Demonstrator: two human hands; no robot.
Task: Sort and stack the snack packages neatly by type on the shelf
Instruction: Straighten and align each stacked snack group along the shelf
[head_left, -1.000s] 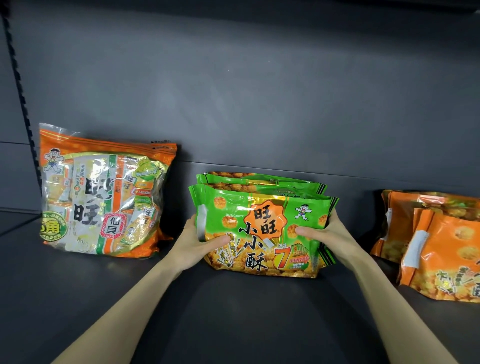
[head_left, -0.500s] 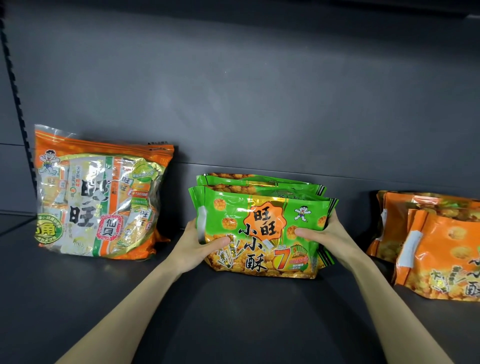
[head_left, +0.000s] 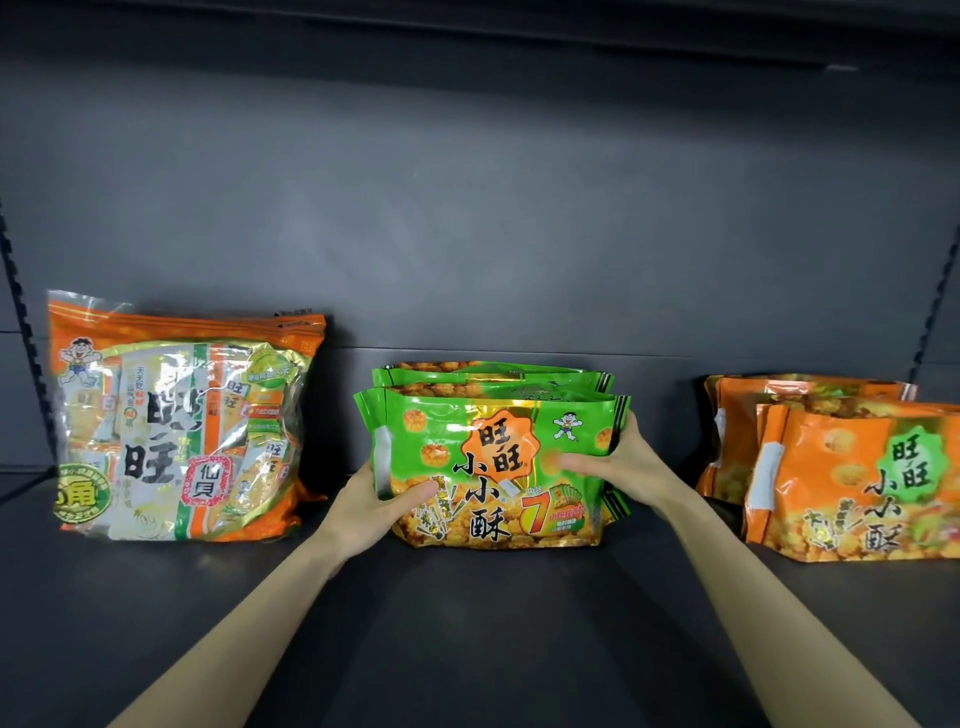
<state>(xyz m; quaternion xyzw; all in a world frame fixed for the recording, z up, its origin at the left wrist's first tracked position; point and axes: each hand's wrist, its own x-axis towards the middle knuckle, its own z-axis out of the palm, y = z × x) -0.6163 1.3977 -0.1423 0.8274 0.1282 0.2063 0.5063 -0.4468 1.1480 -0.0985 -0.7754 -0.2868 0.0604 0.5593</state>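
A front green snack package (head_left: 493, 467) stands upright in the middle of the dark shelf (head_left: 467, 623), with more green packages (head_left: 493, 376) lined up behind it. My left hand (head_left: 371, 506) grips its left edge, thumb across the front. My right hand (head_left: 621, 462) grips its right side, thumb on the front and fingers around the row. A large orange-and-clear rice cracker bag (head_left: 176, 426) leans against the back wall at the left. Two orange snack packages (head_left: 852, 478) stand at the right, one behind the other.
The grey back panel (head_left: 467, 234) rises behind all the packages. Slotted uprights run along the left edge (head_left: 21, 312) and right edge (head_left: 935, 306). Bare shelf lies in front of the packages and in the gaps between the three groups.
Both hands keep their hold on the green package; it sits slightly straighter. The view has shifted a little, showing more of the orange packages at the right.
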